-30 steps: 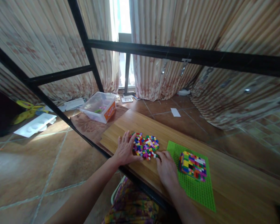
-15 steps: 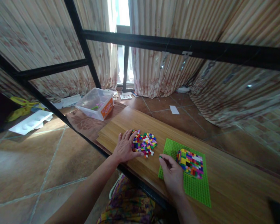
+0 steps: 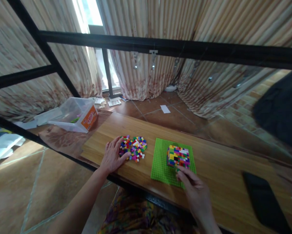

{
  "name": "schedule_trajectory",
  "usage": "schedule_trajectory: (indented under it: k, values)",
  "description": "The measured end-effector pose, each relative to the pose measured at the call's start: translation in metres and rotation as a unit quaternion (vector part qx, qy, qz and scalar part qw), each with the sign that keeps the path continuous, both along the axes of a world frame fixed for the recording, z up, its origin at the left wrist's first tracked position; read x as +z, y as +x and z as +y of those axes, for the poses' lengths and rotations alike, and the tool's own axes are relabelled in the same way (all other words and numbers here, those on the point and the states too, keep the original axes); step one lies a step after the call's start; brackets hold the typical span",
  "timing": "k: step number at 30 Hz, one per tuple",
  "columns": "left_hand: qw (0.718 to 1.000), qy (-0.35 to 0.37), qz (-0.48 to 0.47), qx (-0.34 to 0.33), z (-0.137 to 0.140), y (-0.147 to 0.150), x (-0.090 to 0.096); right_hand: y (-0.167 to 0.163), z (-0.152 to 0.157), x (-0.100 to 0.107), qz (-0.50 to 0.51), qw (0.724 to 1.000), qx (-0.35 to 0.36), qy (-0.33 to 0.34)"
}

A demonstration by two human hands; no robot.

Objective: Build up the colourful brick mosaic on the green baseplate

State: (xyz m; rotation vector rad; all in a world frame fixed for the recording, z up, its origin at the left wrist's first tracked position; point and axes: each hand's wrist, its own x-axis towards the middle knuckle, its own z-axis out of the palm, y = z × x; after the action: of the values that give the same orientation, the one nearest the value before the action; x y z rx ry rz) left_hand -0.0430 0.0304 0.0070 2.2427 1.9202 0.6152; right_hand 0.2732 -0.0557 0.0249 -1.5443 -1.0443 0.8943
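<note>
My left hand (image 3: 113,156) lies with fingers spread at the left edge of a loose heap of small coloured building bricks (image 3: 138,147); its fingertips and thumb touch the outermost ones. Thumb and forefinger of my right hand (image 3: 196,190) are pinched on a small dark green brick (image 3: 177,170), mostly covered by the fingertips. They are at the near side of a block built of many-coloured bricks (image 3: 178,156). Whether the held brick touches the block I cannot tell. The block stands on a green studded baseplate (image 3: 160,162).
The wooden table (image 3: 221,169) carries a dark phone-like slab (image 3: 265,198) at the right. A clear plastic box (image 3: 74,113) with an orange label sits on the floor beyond the left end. A black metal rail (image 3: 146,45) crosses ahead, before striped curtains (image 3: 155,78).
My right hand has gone from the baseplate's left edge to the near side of the block, still pinching the brick. My left hand stays at the heap. The view has turned right.
</note>
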Motion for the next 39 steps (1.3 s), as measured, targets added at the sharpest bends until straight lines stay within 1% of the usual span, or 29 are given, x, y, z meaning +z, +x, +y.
schedule_trajectory:
  k: [2, 5, 9, 15, 19, 25, 33, 39]
  values:
    - [1.0, 0.004, 0.002, 0.0, 0.001, 0.0, -0.001, 0.015, 0.002, 0.001, -0.1, 0.995, -0.011, 0.022]
    - [1.0, 0.012, 0.005, 0.0, 0.002, 0.0, -0.001, 0.025, 0.007, 0.003, -0.223, 0.973, -0.001, 0.061]
    - [1.0, 0.021, 0.009, -0.001, 0.004, -0.001, -0.002, 0.019, 0.016, 0.004, -0.301, 0.949, 0.005, 0.09]
    - [1.0, 0.022, 0.004, -0.005, 0.005, -0.003, -0.003, 0.009, 0.026, 0.005, -0.384, 0.921, 0.006, 0.072]
    - [1.0, 0.023, -0.001, -0.003, 0.005, -0.003, -0.004, 0.007, 0.03, 0.006, -0.406, 0.912, 0.011, 0.064]
    - [1.0, 0.024, -0.005, -0.004, 0.005, -0.003, -0.005, 0.007, 0.032, 0.004, -0.41, 0.908, 0.014, 0.089]
    - [1.0, 0.015, -0.013, 0.0, 0.004, -0.002, -0.002, 0.013, 0.027, -0.001, -0.371, 0.925, -0.007, 0.084]
    - [1.0, 0.018, -0.018, 0.004, 0.004, -0.002, -0.002, 0.021, 0.025, 0.003, -0.348, 0.933, -0.054, 0.08]
